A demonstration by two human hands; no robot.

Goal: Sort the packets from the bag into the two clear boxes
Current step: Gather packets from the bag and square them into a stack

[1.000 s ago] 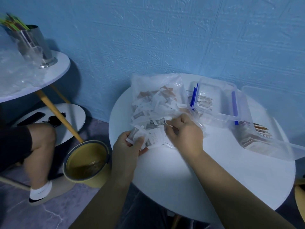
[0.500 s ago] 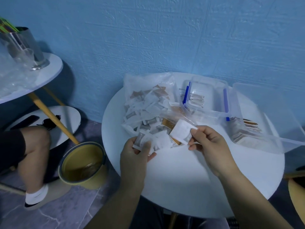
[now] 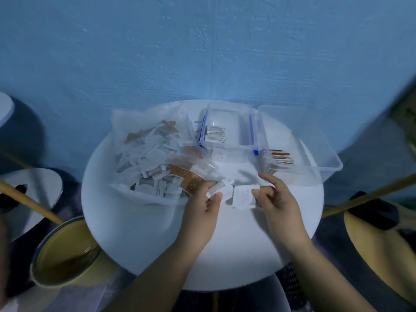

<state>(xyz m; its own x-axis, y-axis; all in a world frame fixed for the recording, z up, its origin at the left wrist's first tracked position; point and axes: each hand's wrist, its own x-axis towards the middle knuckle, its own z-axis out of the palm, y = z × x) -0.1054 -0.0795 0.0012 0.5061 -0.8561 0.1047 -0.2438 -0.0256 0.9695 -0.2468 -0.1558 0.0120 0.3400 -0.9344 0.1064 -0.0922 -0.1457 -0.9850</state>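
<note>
**White packet pinched at the mouth of the bag**

A flat white packet (image 3: 242, 195) sits low over the near middle of the round white table (image 3: 157, 244), between the person's two hands. The right hand (image 3: 279, 199) pinches its right edge between thumb and curled fingers, with the forefinger lifted above. The left hand (image 3: 203, 206) is closed in a narrow pinch on a small white piece (image 3: 219, 188) just left of the packet. Blur hides whether this is another packet or the bag's edge.

Just beyond the left hand lies the clear bag (image 3: 126, 118), slumped across the left half of the table with its mouth towards the hands. It is filled with mixed packets (image 3: 153, 154), most of them white and a few brown. One brown packet (image 3: 186, 176) lies at the mouth and touches the left hand's knuckles.

Behind the hands stands the small clear box (image 3: 229, 104), which has blue clips and holds a short row of white packets (image 3: 215, 132). The large clear box (image 3: 326, 167) stands against its right side and reaches the table's right edge. It holds a stack of brown-edged packets (image 3: 281, 157) at its left end.

A yellow bucket (image 3: 65, 251) stands on the floor below the table's left edge. A blue wall (image 3: 202, 52) rises behind the table.
</note>
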